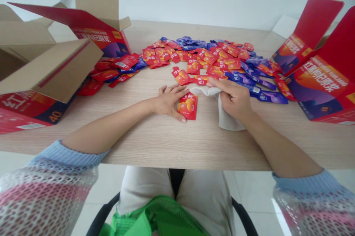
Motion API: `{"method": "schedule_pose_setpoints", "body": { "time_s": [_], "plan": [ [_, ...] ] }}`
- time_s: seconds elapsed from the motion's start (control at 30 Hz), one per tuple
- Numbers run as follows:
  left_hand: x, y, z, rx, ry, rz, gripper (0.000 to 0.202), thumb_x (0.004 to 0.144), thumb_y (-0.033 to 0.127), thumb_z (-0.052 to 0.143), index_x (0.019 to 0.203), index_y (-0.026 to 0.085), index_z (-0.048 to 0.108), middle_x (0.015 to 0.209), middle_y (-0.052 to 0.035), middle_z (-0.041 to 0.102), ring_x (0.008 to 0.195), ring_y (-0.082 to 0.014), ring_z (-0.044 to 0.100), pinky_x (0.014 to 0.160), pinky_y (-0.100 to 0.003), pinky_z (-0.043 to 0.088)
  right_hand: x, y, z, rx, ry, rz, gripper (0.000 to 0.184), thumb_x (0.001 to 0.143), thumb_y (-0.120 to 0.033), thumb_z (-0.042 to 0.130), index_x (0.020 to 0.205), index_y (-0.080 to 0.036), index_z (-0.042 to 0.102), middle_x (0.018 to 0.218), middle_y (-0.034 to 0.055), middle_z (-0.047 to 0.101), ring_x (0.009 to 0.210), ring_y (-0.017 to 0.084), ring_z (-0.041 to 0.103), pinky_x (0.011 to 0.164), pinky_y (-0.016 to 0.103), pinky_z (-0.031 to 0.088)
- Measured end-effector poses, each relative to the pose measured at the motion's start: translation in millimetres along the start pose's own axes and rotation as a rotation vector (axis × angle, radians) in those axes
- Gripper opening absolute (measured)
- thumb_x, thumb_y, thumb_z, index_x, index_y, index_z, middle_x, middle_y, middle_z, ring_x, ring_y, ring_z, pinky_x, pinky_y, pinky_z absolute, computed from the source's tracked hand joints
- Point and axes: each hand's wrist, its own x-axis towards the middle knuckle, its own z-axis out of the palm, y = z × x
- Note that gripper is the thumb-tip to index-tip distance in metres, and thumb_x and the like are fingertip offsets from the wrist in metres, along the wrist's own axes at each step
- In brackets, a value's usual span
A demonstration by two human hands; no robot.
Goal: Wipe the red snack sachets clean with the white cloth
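Note:
On the table lies a red pouch (188,106) with orange fruit printed on it. My left hand (169,100) rests spread over its left side and top edge, thumb near the lower left corner. A white cloth (229,119) is gripped in my right hand (234,99), just right of the pouch. One end of the cloth reaches left towards the pouch's top, and the rest hangs down to the tabletop. Beyond both hands, more red pouches (193,64) and purple-blue pouches (241,78) lie in a loose, overlapping heap.
An open red carton (27,105) stands at the left, with another open carton (102,40) behind it. Smaller pouches (122,62) are piled beside them. Two more red cartons, one nearer (327,84) and one behind (291,51), stand at the right. The wooden table (166,147) ends before my lap.

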Motion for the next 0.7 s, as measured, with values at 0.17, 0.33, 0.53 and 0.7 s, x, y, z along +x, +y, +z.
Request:
{"method": "schedule_pose_setpoints", "body": {
  "time_s": [0.17,0.33,0.53,0.7],
  "plan": [
    [-1.4,3.4,-0.9,0.0,-0.007,-0.012,0.126,0.058,0.08,0.063,0.155,0.021,0.009,0.16,-0.0181,-0.011,0.143,-0.0449,-0.007,0.11,-0.061,-0.003,-0.5,4.6,3.4,-0.024,-0.032,0.067,0.054,0.087,-0.012,0.043,0.137,-0.029,0.052,0.125,-0.0009,0.066,0.12,0.024,0.058,0.106,0.047,0.043],
    [0.2,4.2,0.5,-0.017,0.01,0.001,0.124,0.059,0.08,0.062,0.155,0.022,0.011,0.162,-0.0128,-0.001,0.144,-0.0417,-0.003,0.11,-0.06,-0.003,0.0,15.4,14.1,-0.007,-0.102,0.154,0.063,0.088,-0.028,0.057,0.147,-0.023,0.036,0.128,0.0053,0.063,0.129,0.027,0.05,0.11,0.049,0.037],
    [2.0,3.1,3.9,-0.019,0.039,0.014,0.117,0.059,0.079,0.062,0.153,0.025,0.02,0.161,-0.0098,0.01,0.144,-0.041,0.002,0.11,-0.061,-0.002,-1.1,4.8,35.0,-0.021,-0.36,0.2,0.061,0.087,-0.039,0.061,0.144,-0.031,0.041,0.133,0.0031,0.06,0.127,0.028,0.051,0.106,0.049,0.041],
    [2.8,2.1,5.5,-0.019,0.051,0.018,0.114,0.059,0.079,0.062,0.152,0.025,0.024,0.161,-0.0107,0.012,0.145,-0.04,0.004,0.11,-0.06,-0.001,-3.6,-5.7,44.3,-0.231,-0.388,0.215,0.039,0.091,-0.041,0.055,0.128,-0.031,0.061,0.147,0.0063,0.044,0.122,0.032,0.056,0.099,0.05,0.047]
  ]
}}
